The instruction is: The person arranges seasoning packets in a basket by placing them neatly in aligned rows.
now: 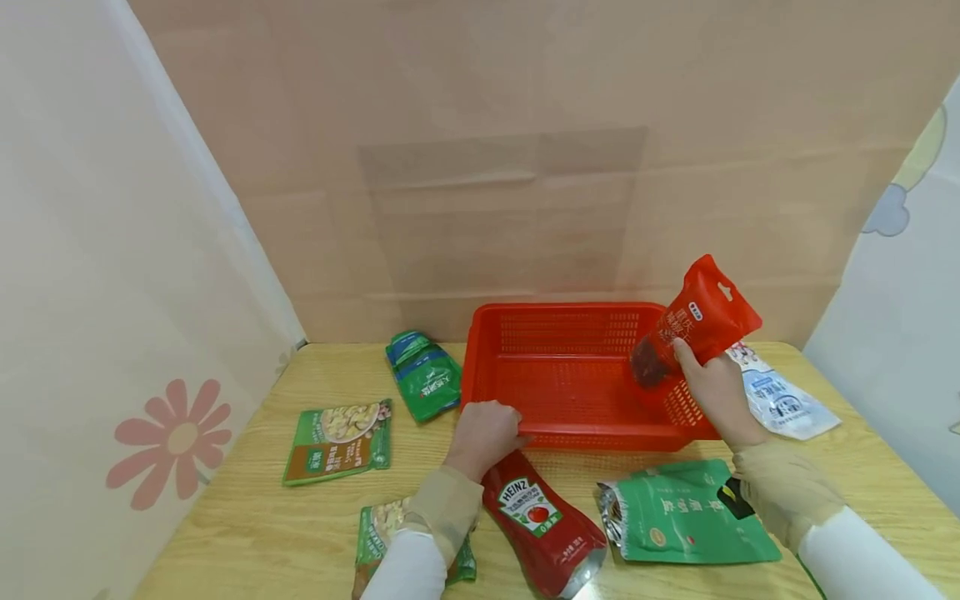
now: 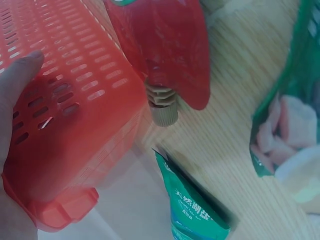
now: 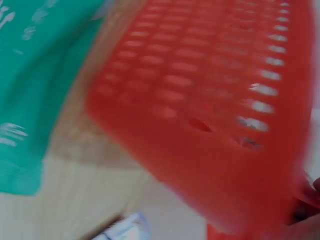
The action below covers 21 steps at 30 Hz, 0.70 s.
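Note:
My right hand (image 1: 716, 392) grips a red snack pouch (image 1: 701, 312), held tilted over the right end of a red plastic basket (image 1: 558, 387). Dark contents show through the lower part of the pouch. At the basket's front rim is my left hand (image 1: 483, 433), its fingers curled over the edge; in the left wrist view the thumb (image 2: 20, 72) lies against the perforated wall. Just below that hand lies a Heinz ketchup pouch (image 1: 540, 525), its ridged cap (image 2: 164, 114) close to the basket. The right wrist view is blurred and shows mostly the basket wall (image 3: 200, 150).
Green salt pouches (image 1: 426, 375) lie left of the basket. A green-brown food packet (image 1: 337, 442) is farther left, with a similar packet (image 1: 375, 533) partly under the left forearm. A large green pouch (image 1: 682, 517) lies front right, a white packet (image 1: 783, 400) beyond the basket's right end.

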### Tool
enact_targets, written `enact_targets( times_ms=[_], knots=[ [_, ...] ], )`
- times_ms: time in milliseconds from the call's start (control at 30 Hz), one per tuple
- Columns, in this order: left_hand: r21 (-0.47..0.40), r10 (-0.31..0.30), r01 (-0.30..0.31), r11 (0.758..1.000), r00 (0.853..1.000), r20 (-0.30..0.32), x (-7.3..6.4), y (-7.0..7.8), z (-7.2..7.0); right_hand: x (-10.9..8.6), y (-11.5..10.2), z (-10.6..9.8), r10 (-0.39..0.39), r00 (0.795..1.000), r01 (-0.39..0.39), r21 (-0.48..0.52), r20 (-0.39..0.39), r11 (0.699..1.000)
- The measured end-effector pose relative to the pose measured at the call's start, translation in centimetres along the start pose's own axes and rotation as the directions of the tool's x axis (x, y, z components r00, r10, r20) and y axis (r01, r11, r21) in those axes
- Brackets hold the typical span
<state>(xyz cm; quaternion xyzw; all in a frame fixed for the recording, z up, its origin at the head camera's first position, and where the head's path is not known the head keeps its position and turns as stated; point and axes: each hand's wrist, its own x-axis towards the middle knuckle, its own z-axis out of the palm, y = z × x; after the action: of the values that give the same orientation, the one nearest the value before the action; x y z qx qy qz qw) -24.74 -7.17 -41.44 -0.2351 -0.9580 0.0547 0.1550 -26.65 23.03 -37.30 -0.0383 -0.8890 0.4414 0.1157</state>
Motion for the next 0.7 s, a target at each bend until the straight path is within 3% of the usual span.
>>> enact_targets(
  times_ms=[167, 700],
  knots=[
    [-0.052, -0.025, 0.027, 0.998, 0.999, 0.045, 0.1, 0.2, 0.0, 0.1, 1.1, 0.6, 0.004, 1.0, -0.004, -0.045, -0.006, 0.999],
    [-0.044, -0.042, 0.045, 0.998, 0.997, 0.067, 0.3, 0.1, -0.2, 0.7, 1.5, 1.5, 0.0, 0.999, -0.005, -0.101, -0.051, 0.995]
  ],
)
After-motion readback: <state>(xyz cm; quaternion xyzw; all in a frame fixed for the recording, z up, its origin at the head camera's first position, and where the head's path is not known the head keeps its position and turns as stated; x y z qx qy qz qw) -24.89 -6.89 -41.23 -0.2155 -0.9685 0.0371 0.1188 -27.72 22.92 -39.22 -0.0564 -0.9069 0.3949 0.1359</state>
